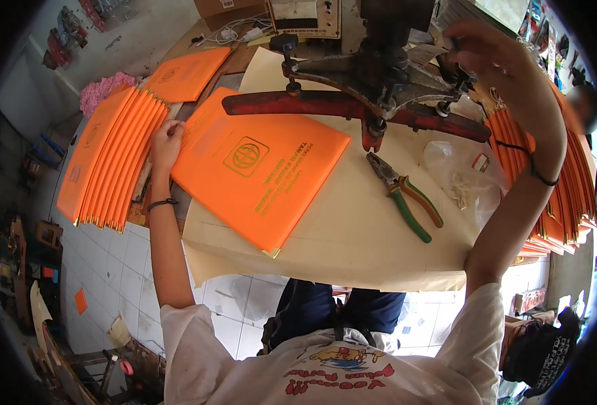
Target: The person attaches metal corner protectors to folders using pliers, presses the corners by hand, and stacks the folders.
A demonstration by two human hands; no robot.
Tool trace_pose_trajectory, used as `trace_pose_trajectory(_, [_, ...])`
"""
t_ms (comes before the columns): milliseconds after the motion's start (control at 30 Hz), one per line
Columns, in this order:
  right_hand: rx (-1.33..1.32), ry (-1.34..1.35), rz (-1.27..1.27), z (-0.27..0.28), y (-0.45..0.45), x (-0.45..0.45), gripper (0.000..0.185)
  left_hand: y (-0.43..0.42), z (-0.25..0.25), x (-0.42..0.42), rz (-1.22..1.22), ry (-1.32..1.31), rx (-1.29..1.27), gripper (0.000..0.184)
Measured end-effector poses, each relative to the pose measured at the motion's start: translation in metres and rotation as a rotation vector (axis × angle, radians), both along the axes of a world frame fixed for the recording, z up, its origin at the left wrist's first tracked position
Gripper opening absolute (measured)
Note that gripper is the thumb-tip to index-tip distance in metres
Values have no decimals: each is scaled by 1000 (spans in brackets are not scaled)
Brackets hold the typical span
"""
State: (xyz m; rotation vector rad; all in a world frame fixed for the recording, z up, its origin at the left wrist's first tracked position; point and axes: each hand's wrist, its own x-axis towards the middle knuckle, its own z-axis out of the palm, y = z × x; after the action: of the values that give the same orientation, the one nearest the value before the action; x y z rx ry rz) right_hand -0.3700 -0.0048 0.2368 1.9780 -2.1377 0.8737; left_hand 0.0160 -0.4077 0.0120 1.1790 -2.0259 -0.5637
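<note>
An orange folder [305, 182] with gold print and metal corners lies tilted on the brown paper, its far edge under the red bar [278, 103] of a dark metal press [339, 73]. At the folder's left edge my left hand [168, 143] is closed, fingers curled on that edge. My right hand [491, 54] is raised beside the press at the upper right, its fingers bent and partly smeared; whether they grip a part of the machine I cannot tell. Pliers [406, 197] with green and yellow handles lie right of the folder.
A fanned stack of orange folders [99, 162] stands at the left, with another folder [189, 73] behind it. More folders [572, 179] are piled at the right, beyond a clear plastic bag [457, 169]. A control box [305, 19] and white cables [227, 32] are at the back.
</note>
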Motion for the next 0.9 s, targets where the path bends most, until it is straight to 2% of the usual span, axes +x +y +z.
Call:
trace_pose_trajectory(33, [-25,32,-70,0,4,-2,28,0,1,0,-2,3,2,33])
trace_pose_trajectory(133, [-88,101,-51,2,15,-25,28,1,1,0,-6,10,4,33])
trace_pose_trajectory(233, [-39,78,-142,0,19,-33,26,1,0,0,-12,13,-9,32])
trace_pose_trajectory(333, [-111,52,-108,-3,15,-35,22,1,0,0,-16,1,-13,32])
trace_pose_trajectory(433, [-124,285,111,-15,6,-64,16,-4,-1,2,-12,-24,4,33])
trace_pose_trajectory(533, [117,126,-238,-13,4,-43,18,-7,-3,2,-7,-24,6,33])
trace_pose_trajectory(900, [112,123,-181,-15,10,-52,24,-4,-2,2,-3,0,12,32])
